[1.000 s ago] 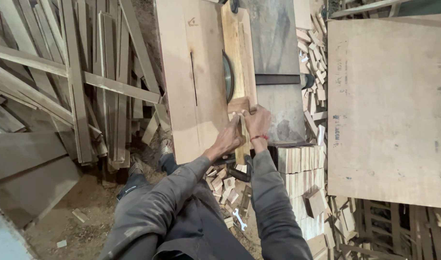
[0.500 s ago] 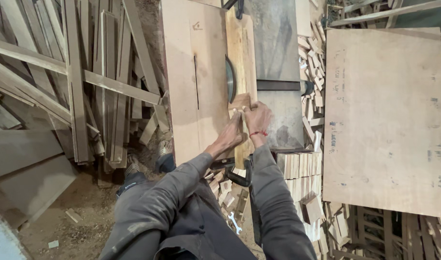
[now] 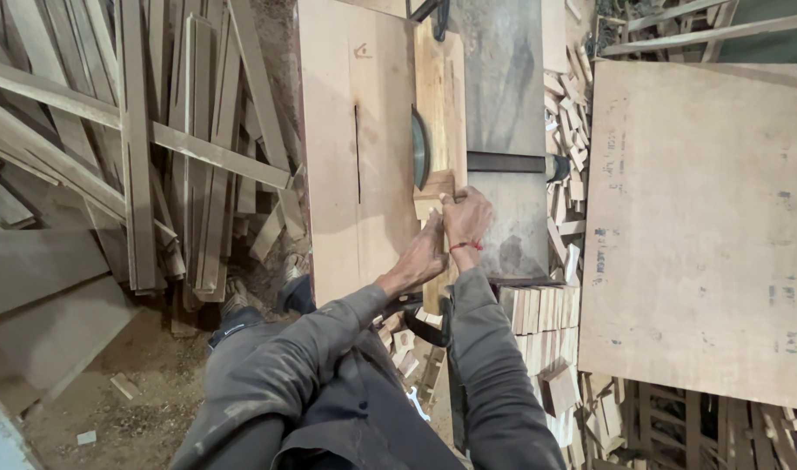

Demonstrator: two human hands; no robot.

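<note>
A large plywood sheet (image 3: 699,235) fills the right side of the view, lying flat and well apart from the work. On the left, a loose heap of long wooden slats (image 3: 137,148) lies criss-crossed on the dirt floor (image 3: 111,409). Between them stands the saw bench (image 3: 351,157), its left part a pale board top with a narrow dark slot, its right part a grey metal plate (image 3: 503,87). A circular saw blade (image 3: 419,148) rises through the bench just left of a long narrow wooden board (image 3: 442,96) that lies lengthwise along the middle of the bench, reaching toward its far edge. Stacks of short cut wood blocks (image 3: 538,309) sit just off the bench's near right corner, with more offcuts scattered along its right edge. At the near edge of the bench, just below the blade, a small wooden block (image 3: 435,188) rests against the near end of the long board. The right hand (image 3: 466,218), with a red thread at the wrist, is clamped on this block from the right; the left hand (image 3: 425,257) is closed against the wood just beside it, fingers pressed to the piece from the near side.
</note>
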